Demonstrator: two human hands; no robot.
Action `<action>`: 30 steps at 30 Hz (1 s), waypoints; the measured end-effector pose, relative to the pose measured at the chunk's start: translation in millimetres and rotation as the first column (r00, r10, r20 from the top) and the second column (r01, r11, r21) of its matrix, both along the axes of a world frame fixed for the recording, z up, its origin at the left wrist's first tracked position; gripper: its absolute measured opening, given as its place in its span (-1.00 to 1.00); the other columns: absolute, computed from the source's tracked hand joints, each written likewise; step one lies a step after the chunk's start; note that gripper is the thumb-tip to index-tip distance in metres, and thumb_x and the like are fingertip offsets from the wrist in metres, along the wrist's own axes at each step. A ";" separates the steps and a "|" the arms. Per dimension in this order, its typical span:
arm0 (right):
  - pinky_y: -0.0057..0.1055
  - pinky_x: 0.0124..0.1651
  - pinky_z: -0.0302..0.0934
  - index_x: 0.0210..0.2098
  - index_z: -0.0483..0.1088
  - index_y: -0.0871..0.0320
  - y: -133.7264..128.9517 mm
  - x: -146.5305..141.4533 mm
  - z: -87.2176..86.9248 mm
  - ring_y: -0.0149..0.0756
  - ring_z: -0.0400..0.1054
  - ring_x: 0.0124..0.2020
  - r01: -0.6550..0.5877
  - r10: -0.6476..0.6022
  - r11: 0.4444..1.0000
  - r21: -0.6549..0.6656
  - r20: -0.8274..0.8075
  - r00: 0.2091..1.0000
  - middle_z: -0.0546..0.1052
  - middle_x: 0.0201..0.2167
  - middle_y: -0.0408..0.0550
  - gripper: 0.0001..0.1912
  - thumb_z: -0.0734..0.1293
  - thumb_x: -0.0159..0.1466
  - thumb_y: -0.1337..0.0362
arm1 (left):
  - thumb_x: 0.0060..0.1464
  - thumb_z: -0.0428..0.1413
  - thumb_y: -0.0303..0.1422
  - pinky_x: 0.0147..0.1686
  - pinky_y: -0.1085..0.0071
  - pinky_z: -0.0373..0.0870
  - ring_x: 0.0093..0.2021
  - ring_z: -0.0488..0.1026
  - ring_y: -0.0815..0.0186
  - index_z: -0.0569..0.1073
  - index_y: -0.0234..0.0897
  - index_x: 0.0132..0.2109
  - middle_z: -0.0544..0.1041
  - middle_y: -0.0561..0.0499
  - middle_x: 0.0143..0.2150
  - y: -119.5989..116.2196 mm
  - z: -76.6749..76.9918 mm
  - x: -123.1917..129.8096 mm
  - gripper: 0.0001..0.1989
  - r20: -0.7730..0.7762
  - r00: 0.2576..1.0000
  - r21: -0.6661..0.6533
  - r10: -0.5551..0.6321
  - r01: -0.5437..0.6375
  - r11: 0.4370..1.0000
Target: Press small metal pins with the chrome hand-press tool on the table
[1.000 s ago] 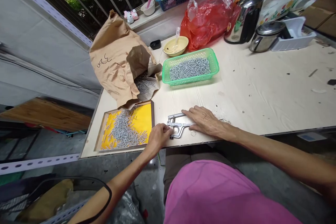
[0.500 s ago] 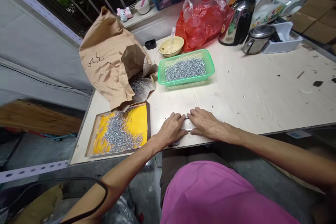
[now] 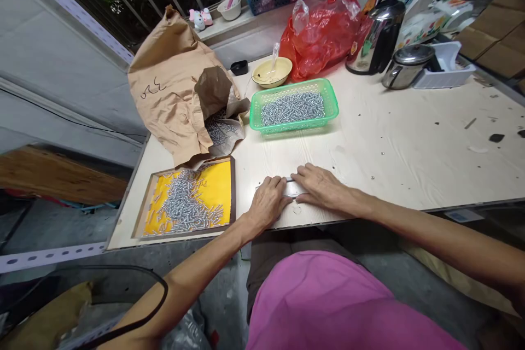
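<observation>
The pale surface is lit brightly along its near edge, where a metal tool is held low between two hands. The tool's long axis is laid crosswise, roughly along that edge, with one end covered by each hand, so neither hand is the nearer: both are in contact. Its left part is hidden under the left hand, whose fingers are curled over it, thumb drawn in towards them. By the right hand the right ends of two thin bars are taken, the upper at the fingers, the lower at the thumb; that grip is kept partly open by the gap between the bars. Whether a small piece is also pinched in the left grip cannot be told. To the left of the left hand, well apart from the tool, metal pieces are spread in a tray; beyond the tool a green basket is set.
</observation>
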State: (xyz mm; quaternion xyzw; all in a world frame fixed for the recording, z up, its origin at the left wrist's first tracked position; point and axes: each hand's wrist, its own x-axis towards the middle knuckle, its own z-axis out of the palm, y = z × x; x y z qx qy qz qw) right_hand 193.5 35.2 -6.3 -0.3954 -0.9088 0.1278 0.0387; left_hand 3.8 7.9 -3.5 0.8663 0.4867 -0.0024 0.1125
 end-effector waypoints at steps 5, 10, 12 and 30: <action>-0.31 -0.17 0.11 -0.10 0.39 0.20 14.1 12.6 -2.9 -0.17 0.25 -0.18 -0.039 0.036 0.999 -0.034 -0.080 0.996 0.41 -0.23 0.07 -0.66 0.21 0.32 0.08 | 0.25 -0.08 -0.39 0.17 0.02 0.24 0.26 0.17 0.06 0.29 -0.31 0.09 0.30 -0.25 0.20 -37.3 -20.5 12.7 -0.71 0.213 0.977 0.144 -0.023 -0.008 0.989; -0.32 -0.19 0.06 -0.24 0.44 0.20 34.3 7.8 -15.3 -0.20 0.23 -0.19 0.063 -0.059 0.997 0.045 -0.096 0.994 0.44 -0.27 0.05 -0.76 0.16 0.35 0.28 | 0.27 -0.10 -0.37 0.21 0.04 0.19 0.26 0.20 0.11 0.31 -0.30 0.10 0.38 -0.20 0.15 -56.5 -29.3 30.0 -0.70 0.316 0.949 0.098 -0.020 -0.012 0.995; -0.30 -0.19 0.03 -0.27 0.45 0.19 43.3 3.1 -15.3 -0.18 0.22 -0.20 0.110 -0.103 0.991 0.081 -0.082 0.991 0.46 -0.28 0.04 -0.78 0.18 0.34 0.28 | 0.27 -0.11 -0.36 0.24 0.04 0.15 0.23 0.25 0.15 0.31 -0.29 0.10 0.41 -0.18 0.13 -57.4 -29.7 31.4 -0.70 0.323 0.946 0.078 -0.010 -0.016 0.997; -0.28 -0.21 -0.01 -0.39 0.37 0.18 -3.4 -94.4 -8.4 -0.23 0.16 -0.29 -0.553 0.584 0.807 0.210 -0.143 0.799 0.42 -0.41 -0.01 -0.85 0.21 0.27 0.43 | 0.24 -0.07 -0.42 -0.16 0.29 0.36 -0.19 0.37 0.25 0.46 -0.27 -0.08 0.48 -0.09 -0.23 -92.9 20.3 -67.6 -0.77 0.252 0.921 0.317 0.296 -0.368 0.874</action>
